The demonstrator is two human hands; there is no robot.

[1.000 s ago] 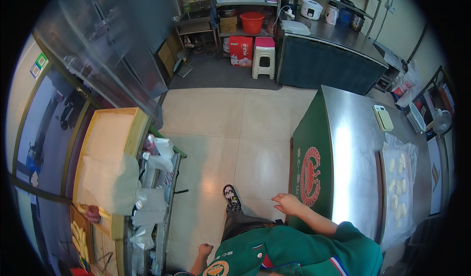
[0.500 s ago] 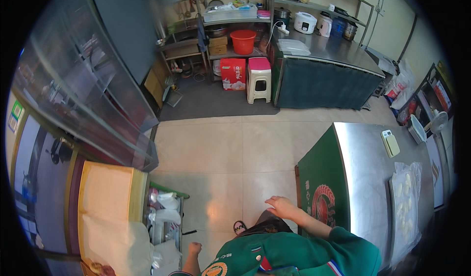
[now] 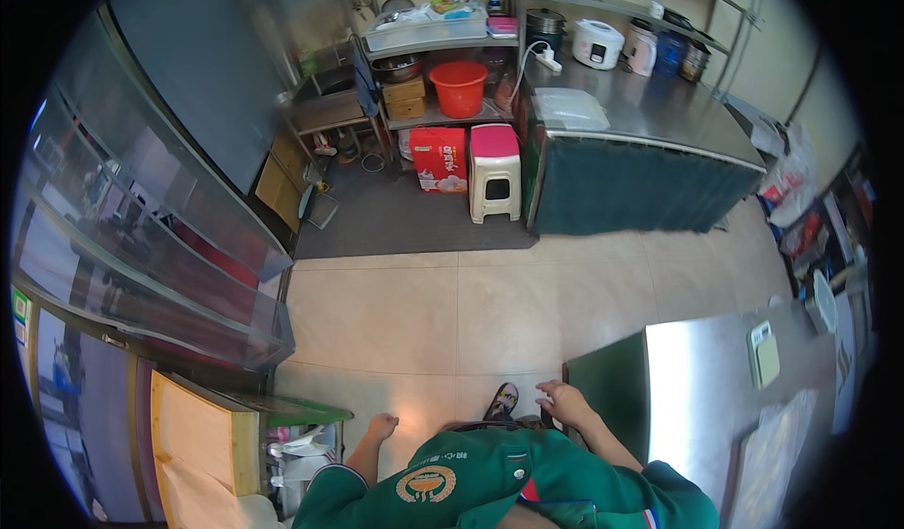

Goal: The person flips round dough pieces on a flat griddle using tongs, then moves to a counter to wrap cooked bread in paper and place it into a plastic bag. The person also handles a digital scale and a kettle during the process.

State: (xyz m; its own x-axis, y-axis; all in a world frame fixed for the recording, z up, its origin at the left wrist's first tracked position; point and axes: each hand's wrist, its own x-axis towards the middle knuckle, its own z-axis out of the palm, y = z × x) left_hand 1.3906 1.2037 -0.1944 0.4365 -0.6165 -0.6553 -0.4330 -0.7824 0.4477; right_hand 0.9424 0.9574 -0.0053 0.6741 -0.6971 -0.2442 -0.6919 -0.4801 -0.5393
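Note:
I am standing on the tiled floor, and one patterned shoe (image 3: pixel 504 401) shows in front of my green shirt. My left hand (image 3: pixel 381 426) hangs low at my side, fingers curled in, with nothing visible in it. It is nearest to the drawer unit with white bags (image 3: pixel 303 446) and touches nothing. My right hand (image 3: pixel 565 403) hangs beside the green side of the steel counter (image 3: pixel 697 360). Its fingers are spread and loosely bent, and it holds nothing.
On the counter at my right lie a kitchen scale (image 3: pixel 764 355) and a plastic-covered tray (image 3: pixel 772 463). A wooden board (image 3: pixel 202 425) stands at left. Ahead are a pink-topped stool (image 3: pixel 494 173), a red box (image 3: pixel 439 160), a red bucket (image 3: pixel 459 89) and a curtained steel table (image 3: pixel 650 185).
My view has shifted forward, and the far table and stool appear nearer. My foot shows further forward. My left arm has swung forward; my right hand stays spread.

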